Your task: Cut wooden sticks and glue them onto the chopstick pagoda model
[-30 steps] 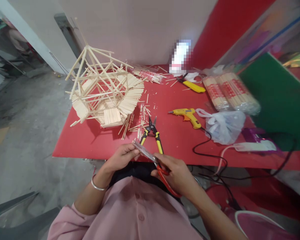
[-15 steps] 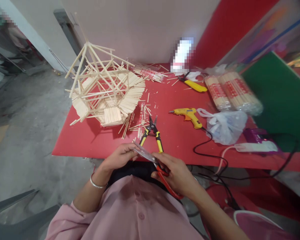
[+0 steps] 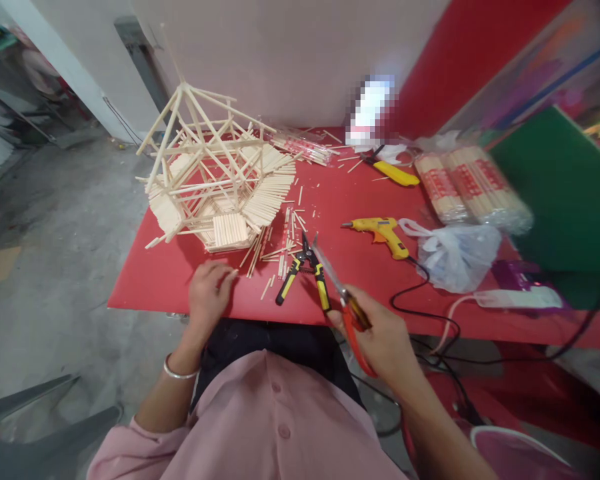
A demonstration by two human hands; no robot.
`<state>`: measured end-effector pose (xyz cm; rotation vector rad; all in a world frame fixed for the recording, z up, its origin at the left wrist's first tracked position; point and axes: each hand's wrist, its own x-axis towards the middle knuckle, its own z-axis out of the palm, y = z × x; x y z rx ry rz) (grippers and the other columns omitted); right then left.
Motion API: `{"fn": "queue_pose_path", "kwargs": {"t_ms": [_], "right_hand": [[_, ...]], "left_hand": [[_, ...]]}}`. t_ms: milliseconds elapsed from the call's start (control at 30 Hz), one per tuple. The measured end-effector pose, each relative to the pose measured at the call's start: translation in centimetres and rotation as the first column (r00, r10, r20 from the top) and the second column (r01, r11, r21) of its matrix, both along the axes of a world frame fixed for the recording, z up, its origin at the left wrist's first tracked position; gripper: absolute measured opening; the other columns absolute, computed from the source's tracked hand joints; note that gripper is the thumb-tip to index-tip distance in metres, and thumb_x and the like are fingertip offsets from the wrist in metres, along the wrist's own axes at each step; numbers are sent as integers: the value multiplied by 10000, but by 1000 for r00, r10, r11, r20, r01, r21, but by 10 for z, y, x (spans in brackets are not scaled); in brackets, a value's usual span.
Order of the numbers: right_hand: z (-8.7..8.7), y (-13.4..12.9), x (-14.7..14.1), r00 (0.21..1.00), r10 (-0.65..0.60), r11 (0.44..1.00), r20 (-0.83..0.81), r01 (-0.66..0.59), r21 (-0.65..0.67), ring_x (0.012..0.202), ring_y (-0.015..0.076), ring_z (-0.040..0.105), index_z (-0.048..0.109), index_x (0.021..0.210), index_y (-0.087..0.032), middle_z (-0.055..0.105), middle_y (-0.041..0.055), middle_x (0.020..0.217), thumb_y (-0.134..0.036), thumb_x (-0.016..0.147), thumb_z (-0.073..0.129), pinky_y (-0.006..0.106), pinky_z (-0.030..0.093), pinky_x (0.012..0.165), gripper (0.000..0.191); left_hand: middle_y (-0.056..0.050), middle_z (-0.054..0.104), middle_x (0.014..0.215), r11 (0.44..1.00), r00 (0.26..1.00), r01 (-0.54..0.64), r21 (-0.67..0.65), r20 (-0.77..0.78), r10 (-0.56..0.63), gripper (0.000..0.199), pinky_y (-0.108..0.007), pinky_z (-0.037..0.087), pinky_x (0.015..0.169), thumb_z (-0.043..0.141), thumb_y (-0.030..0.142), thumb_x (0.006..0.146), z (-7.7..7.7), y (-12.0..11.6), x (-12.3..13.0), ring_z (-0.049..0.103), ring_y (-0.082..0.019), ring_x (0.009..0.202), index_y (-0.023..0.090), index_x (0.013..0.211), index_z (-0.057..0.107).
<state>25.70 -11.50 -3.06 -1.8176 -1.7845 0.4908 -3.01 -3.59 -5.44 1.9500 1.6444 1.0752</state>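
Observation:
My right hand (image 3: 380, 333) is closed round the red handles of a pair of scissors (image 3: 333, 270), whose blades point up and to the left over the table. Beside the blades lie cutting pliers (image 3: 303, 267) with black and yellow handles, jaws apart. Over the table's front left part, my left hand (image 3: 211, 290) has thumb and fingers pinched together, a pale bit of wooden stick (image 3: 235, 273) showing at the tips. Just beyond it stands a pavilion-like frame (image 3: 215, 173) built of thin wooden sticks. Loose sticks (image 3: 260, 250) are scattered to the right of its base.
A yellow glue gun (image 3: 380, 233) lies at mid-right, its black cord running off the front. Behind are a yellow-handled tool (image 3: 395, 173) and bundled sticks (image 3: 473, 183). A plastic bag (image 3: 457, 257), a power strip (image 3: 520, 298) and a green board (image 3: 555, 213) lie to the right.
My hands have moved apart. The left went left and forward, away from the scissor blades; the right carried the scissors to the right and turned them more upright.

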Motion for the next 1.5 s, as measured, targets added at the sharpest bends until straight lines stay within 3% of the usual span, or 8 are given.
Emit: {"fn": "queue_pose_path", "kwargs": {"t_ms": [100, 300, 467, 833, 933, 1033, 1167, 1500], "right_hand": [[-1, 4, 3, 998, -53, 998, 44, 54, -16, 759, 206, 685, 639, 1152, -184, 730, 76, 894, -572, 850, 537, 296, 531, 704, 503], [-11, 0, -10, 999, -2, 999, 32, 3, -48, 773, 215, 691, 616, 1219, -197, 734, 85, 954, -535, 830, 590, 321, 540, 705, 516], [-10, -3, -16, 1000, -21, 995, 5, 21, -96, 836, 232, 697, 609, 1232, -199, 731, 93, 997, -541, 822, 606, 342, 549, 752, 534], [-7, -6, -28, 997, 59, 988, -53, -66, -138, 793, 204, 689, 634, 1172, -237, 726, 60, 961, -521, 807, 630, 294, 536, 711, 462], [-5, -6, -31, 994, 79, 985, -78, -90, -149, 775, 194, 676, 632, 1161, -250, 720, 48, 945, -524, 813, 622, 282, 522, 689, 443], [-1, -7, -32, 992, 94, 984, -81, -105, -147, 768, 190, 664, 615, 1185, -257, 711, 43, 944, -502, 808, 636, 282, 512, 675, 450], [4, -9, -34, 988, 150, 979, -39, -154, -136, 760, 197, 641, 590, 1191, -230, 679, 47, 915, -476, 767, 685, 301, 505, 675, 499], [-1, -8, -47, 961, 262, 964, 83, -265, 17, 887, 243, 612, 551, 1220, -185, 639, 102, 968, -426, 807, 648, 336, 504, 723, 488]], "left_hand": [[-99, 659, 849, 980, 954, -177, 91, -230, 193, 224, -357, 443, 782, 572, 330, 883, -17, 8, -20, 585, -241, 852, 179, 812, 723], [-123, 662, 954, 964, 902, -170, 206, -360, 236, 210, -370, 422, 799, 558, 298, 885, -21, 1, -7, 570, -255, 889, 172, 946, 715], [-76, 628, 770, 990, 894, 143, 19, -431, -121, 176, -321, 398, 652, 615, 328, 839, -8, -18, 40, 567, -216, 740, 188, 750, 673], [-102, 636, 826, 970, 692, 49, -240, -692, -206, 214, -301, 374, 580, 455, 152, 920, 8, -12, 41, 600, -231, 787, 147, 894, 668], [-97, 645, 885, 976, 795, 114, -184, -572, -201, 213, -294, 414, 624, 460, 187, 932, 4, -13, 39, 603, -221, 841, 171, 953, 671], [-73, 642, 904, 968, 949, 233, -90, -197, -247, 183, -272, 459, 673, 496, 199, 916, 2, -17, 39, 608, -175, 818, 187, 939, 677], [-44, 624, 836, 962, 935, 271, -32, 244, -256, 158, -258, 478, 686, 546, 207, 895, 7, -23, 40, 610, -151, 778, 187, 892, 703], [-58, 719, 866, 964, 909, 265, -37, 344, -236, 207, -308, 521, 772, 518, 144, 849, -2, -27, 41, 668, -188, 843, 186, 870, 720]]}}
